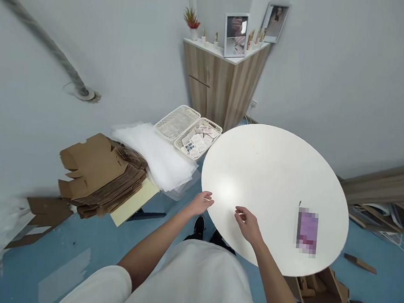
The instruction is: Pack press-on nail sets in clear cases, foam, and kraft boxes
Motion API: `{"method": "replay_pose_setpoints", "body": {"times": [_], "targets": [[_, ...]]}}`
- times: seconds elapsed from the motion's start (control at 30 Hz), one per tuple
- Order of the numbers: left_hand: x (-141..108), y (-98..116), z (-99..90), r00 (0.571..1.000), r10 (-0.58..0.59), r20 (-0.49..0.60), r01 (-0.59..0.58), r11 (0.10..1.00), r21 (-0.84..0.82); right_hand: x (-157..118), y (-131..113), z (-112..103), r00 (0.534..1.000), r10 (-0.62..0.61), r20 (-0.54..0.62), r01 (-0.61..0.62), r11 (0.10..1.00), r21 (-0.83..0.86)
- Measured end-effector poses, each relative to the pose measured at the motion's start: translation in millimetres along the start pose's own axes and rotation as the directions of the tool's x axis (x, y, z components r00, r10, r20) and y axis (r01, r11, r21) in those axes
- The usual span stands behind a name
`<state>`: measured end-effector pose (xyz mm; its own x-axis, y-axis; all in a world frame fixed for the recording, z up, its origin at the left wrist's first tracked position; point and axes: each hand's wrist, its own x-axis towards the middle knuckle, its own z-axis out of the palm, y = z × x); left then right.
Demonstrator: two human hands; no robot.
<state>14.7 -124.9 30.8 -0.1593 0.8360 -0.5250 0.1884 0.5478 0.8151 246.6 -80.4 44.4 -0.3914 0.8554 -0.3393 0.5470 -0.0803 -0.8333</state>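
My left hand hovers at the near left edge of the round white table, fingers slightly bent and apart, holding nothing. Over the near part of the tabletop is my right hand. Its fingers curl loosely with gaps between them, and nothing shows in its grasp. A gap separates the two hands. To the right of my right hand, a blurred purple flat item lies on the table, with a small dark object just beyond it.
Left of the table are flattened cardboard boxes in a stack, white foam sheets and a white basket of cards. A wooden corner cabinet bears picture frames and a potted plant. An open cardboard box sits below right.
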Motion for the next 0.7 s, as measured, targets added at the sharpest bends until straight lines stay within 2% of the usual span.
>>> {"method": "replay_pose_setpoints", "body": {"times": [0.2,0.37,0.47,0.57,0.7], "targets": [[1,-9,-39.5,0.993,-0.087,-0.081,0.088,0.996,0.017,41,-30,8,0.995,-0.059,0.085,0.062,0.998,-0.033],[5,-5,-69.6,0.986,-0.067,-0.150,0.078,0.995,0.069,79,-46,22,0.985,-0.105,0.137,0.109,0.994,-0.021],[15,2,-88.6,0.973,-0.028,-0.231,0.053,0.993,0.104,97,-57,33,0.964,-0.134,0.232,0.157,0.984,-0.083],[28,10,-106.8,0.967,-0.008,-0.253,0.037,0.993,0.109,114,-70,42,0.933,-0.164,0.321,0.218,0.966,-0.140],[55,19,-132.8,0.966,0.047,-0.256,-0.017,0.993,0.118,147,-92,57,0.926,-0.196,0.322,0.262,0.948,-0.179]]}}
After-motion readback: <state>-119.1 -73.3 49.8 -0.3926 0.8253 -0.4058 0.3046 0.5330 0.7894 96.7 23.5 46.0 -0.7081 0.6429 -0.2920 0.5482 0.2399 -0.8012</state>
